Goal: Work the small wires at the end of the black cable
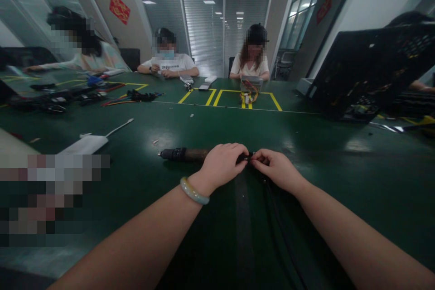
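A dark cylindrical tool (183, 154) lies on the green table (340, 181), its tip pointing left. My left hand (224, 163), a pale bangle on its wrist, is closed over the tool's right end. My right hand (277, 167) pinches a small dark connector (249, 158) right next to the left hand's fingers. A black cable (278, 222) runs from that connector toward me, beside my right forearm.
A white adapter with a cable (88, 143) lies to the left. Three people sit at the far side with wire bundles (139, 96) and a clear box of wires (250, 86). A black crate (370, 72) stands at the right. Yellow lines (217, 97) mark the table.
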The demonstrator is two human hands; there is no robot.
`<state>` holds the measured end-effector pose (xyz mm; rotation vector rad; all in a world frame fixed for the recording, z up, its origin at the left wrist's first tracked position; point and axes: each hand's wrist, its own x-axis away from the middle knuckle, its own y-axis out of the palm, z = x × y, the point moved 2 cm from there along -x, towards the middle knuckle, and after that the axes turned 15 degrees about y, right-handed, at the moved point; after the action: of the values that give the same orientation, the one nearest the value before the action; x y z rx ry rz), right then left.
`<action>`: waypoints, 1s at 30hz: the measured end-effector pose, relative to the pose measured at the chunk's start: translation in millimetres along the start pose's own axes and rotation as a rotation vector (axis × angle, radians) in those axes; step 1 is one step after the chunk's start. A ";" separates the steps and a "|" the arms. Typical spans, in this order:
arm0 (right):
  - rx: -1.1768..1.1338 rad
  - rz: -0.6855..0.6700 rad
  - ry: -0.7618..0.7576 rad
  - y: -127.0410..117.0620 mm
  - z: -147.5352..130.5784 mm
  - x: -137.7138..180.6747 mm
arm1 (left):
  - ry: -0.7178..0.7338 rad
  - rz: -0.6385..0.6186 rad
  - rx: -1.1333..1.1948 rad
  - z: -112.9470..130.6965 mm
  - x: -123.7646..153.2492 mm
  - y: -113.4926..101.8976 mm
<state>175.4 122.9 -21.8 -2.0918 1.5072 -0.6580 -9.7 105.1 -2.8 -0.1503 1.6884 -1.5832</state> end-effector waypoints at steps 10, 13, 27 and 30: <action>0.011 0.008 0.002 0.9 2.1 -1.1 | 0.020 -0.023 0.020 -0.5 0.4 -0.9; -0.004 -0.001 0.005 1.2 2.8 -1.4 | -0.014 -0.021 0.011 0.3 0.2 -2.0; -0.012 0.003 0.007 0.8 1.9 -1.0 | -0.018 -0.017 -0.016 -0.6 0.4 1.2; -0.004 0.008 0.003 -0.2 0.4 -0.5 | -0.022 -0.029 -0.016 -0.8 0.3 1.4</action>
<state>175.7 123.5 -22.0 -2.0877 1.5195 -0.6563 -9.8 105.8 -4.3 -0.1998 1.6890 -1.5842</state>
